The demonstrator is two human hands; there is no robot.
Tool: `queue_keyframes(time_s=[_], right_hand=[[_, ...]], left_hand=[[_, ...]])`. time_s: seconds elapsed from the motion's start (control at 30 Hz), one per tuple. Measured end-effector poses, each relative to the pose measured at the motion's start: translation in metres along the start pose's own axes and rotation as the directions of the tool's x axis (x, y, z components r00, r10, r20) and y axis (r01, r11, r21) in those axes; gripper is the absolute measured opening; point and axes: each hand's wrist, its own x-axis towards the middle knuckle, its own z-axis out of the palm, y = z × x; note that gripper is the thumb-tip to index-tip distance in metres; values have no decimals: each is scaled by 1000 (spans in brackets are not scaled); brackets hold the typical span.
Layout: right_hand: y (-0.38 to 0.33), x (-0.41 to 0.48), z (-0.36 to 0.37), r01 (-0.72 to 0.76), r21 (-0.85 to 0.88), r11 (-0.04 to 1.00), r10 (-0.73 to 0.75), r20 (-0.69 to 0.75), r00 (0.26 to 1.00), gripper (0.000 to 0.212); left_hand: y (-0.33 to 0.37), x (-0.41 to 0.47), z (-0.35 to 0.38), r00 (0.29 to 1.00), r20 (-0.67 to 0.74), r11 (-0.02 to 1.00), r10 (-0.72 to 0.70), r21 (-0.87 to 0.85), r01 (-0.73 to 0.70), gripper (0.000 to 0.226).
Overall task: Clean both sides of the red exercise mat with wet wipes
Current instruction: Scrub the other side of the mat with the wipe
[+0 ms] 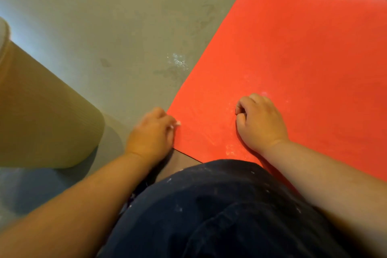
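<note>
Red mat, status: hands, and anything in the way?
Left hand at red mat edge, pinching white scrap. Right hand fisted on mat, contents hidden. Tan roll left, apart from mat.

Grey floor (125,27) left of and beyond red mat (303,58): open passage. Tan ribbed roll (41,121) blocks far left. Knee (219,205) in dark trousers covers mat's near edge. Mat's far half unobstructed.

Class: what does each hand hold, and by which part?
Left hand pinches a white wipe, mostly hidden; right hand rests curled on the red mat, contents unclear.
</note>
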Motion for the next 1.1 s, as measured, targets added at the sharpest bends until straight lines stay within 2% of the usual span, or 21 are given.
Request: queue_keyframes(time_s=[0.07,0.13,0.2,0.3,0.37,0.43,0.5,0.6,0.67,0.7,0.77,0.87,0.9,1.0,1.07,1.1], right_hand=[[0,0,0,-3,4,1000,3,9,1000,8],[0,-1,0,-7,-2,1000,7,23,1000,8],[0,-1,1,-12,-11,1000,12,23,1000,7],[0,0,2,-9,-21,1000,9,6,1000,6],[0,1,2,-8,-17,1000,8,7,1000,6],[0,1,2,-3,-15,1000,3,5,1000,6],[0,1,1,-4,-12,1000,4,7,1000,6],[-1,0,1,-1,-15,1000,1,6,1000,6],[-1,0,2,-3,-12,1000,3,9,1000,6],[0,0,2,-3,-7,1000,4,8,1000,6],[0,1,2,-2,-3,1000,2,5,1000,6],[0,0,3,-6,-9,1000,7,11,1000,6],[0,0,3,-5,-10,1000,6,12,1000,6],[2,1,4,9,-16,1000,-10,-4,1000,6],[2,1,3,10,-14,1000,-10,-2,1000,5],[2,1,3,8,-11,1000,-8,-2,1000,6]], left_hand=[[-2,0,8,962,-123,970,-242,-2,244,13],[22,-15,15,941,-157,954,-299,-72,291,8],[39,-32,19,972,-140,979,-186,-115,171,8],[14,-28,11,997,-79,998,-6,-67,1,29],[-10,-14,9,987,-150,999,-51,-11,50,35],[-10,-11,11,967,-207,989,-149,-55,140,27],[13,-22,17,969,-206,989,-139,-78,125,15],[34,-38,17,992,-102,991,71,-110,-82,14],[26,-31,12,967,-30,965,254,-56,-255,25],[19,-25,10,954,-9,954,300,-12,-300,28],[7,-14,7,969,-14,969,247,14,-246,30],[12,-15,11,988,-60,985,142,-92,-147,27],[20,-18,14,985,-57,976,165,-132,-171,26],[45,-26,24,936,18,919,353,-192,-343,24],[40,-16,23,903,45,896,427,-158,-416,27],[32,-8,22,911,36,907,411,-118,-405,29]])
